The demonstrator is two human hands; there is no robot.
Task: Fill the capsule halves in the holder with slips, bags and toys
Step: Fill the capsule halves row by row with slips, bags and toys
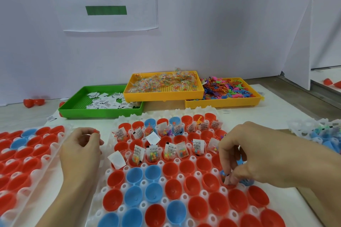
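A white holder (198, 172) in front of me carries red and blue capsule halves. Its far rows hold paper slips (198, 143) and small bead bags (153, 154); the near rows look empty. My left hand (81, 148) hovers beside the holder's left edge, fingers curled round small orange-red toys (96, 131). My right hand (258, 155) reaches down at the holder's right side, fingertips pinching a small bag of beads (227, 176) over a red half (228, 183).
At the back stand a green tray of slips (79, 106), a yellow tray of bead bags (162, 96) and a yellow tray of toy figures (221, 104). Another holder of halves (27, 156) lies on the left, and a filled one (321, 132) on the right.
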